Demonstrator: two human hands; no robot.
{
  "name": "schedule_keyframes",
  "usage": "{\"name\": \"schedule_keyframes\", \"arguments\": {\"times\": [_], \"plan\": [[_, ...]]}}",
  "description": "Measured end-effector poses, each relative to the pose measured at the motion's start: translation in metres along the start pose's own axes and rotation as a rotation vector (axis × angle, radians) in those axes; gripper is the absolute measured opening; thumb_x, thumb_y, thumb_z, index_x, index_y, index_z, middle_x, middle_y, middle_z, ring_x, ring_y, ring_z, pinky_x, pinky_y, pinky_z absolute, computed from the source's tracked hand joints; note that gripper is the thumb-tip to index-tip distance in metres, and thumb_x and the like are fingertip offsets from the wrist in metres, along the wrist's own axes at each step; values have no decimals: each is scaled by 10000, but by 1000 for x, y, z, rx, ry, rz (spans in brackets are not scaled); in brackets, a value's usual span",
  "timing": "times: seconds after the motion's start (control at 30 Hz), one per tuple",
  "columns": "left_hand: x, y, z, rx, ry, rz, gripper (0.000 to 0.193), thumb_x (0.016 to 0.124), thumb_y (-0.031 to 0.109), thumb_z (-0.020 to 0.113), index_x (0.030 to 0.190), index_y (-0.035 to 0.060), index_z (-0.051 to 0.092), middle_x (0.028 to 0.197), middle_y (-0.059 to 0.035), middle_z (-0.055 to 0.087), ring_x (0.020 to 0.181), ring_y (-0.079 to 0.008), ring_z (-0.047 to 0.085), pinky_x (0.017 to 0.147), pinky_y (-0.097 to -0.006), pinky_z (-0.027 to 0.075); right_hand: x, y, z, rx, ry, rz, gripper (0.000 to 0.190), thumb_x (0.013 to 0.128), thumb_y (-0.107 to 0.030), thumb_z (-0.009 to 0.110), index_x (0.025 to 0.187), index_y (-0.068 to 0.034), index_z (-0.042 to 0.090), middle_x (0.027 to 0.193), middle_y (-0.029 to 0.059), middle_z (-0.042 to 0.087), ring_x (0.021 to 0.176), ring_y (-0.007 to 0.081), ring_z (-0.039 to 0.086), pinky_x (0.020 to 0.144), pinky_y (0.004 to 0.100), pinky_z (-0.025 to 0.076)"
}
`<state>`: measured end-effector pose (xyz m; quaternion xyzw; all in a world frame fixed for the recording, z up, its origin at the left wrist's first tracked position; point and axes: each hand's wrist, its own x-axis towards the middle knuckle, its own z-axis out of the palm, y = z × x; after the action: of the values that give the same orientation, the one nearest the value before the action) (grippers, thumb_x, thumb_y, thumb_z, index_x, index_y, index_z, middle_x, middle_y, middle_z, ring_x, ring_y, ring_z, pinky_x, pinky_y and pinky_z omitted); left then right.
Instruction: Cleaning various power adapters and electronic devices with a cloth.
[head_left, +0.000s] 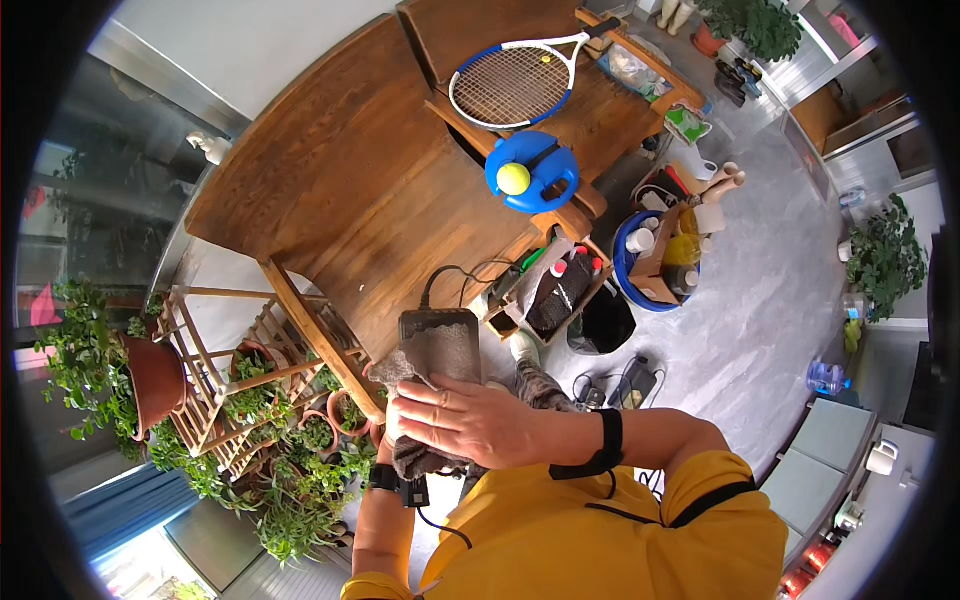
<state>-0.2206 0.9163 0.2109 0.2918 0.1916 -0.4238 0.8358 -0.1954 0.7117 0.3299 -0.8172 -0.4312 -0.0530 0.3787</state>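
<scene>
In front of my yellow shirt, a black box-shaped device (463, 349) with a cable at its far end is held up beside the bench. A grey cloth (394, 367) is draped over its upper face and bunches at the near end. My right hand (469, 424) lies across the cloth, fingers together and pointing left, pressing it against the box. At the box's left edge is my left hand (392, 420), mostly hidden behind the right hand and the cloth; it supports the box from that side. Its fingers are not visible.
A wooden bench (337, 172) bears a tennis racket (512, 84) and a blue base (551, 196) with a tennis ball (514, 179). Potted plants (330, 427) and a wooden rack (225, 390) stand left. A carton of bottles (559, 289), blue tub (624, 274) and floor cables (626, 386) lie right.
</scene>
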Motion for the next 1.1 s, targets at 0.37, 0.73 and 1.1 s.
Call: {"name": "schedule_keyframes", "arguments": {"times": [0.37,0.73,1.1], "plan": [[17,-4,23,-26,-36,-73,684,908,618,369,1384,127,366,1327,-114,483,1183,-259,506,1001,-424,414,-37,-13,-15,29,-18,0,482,866,-181,446,1295,39,450,1396,190,403,1354,319,322,1079,469,298],[32,-34,47,-57,-100,-108,689,908,619,369,1388,125,360,1334,-116,476,1189,-263,501,1008,-429,408,-77,-14,-19,23,8,193,450,846,-151,484,1273,-9,483,1382,150,442,1330,293,373,1076,457,310],[-36,9,20,-69,-161,-145,694,908,620,369,1392,122,353,1340,-118,469,1196,-266,495,1014,-433,402,-22,-36,-45,-15,114,-189,417,893,-161,405,1246,53,470,1359,209,438,1318,330,379,1059,434,352]]}}
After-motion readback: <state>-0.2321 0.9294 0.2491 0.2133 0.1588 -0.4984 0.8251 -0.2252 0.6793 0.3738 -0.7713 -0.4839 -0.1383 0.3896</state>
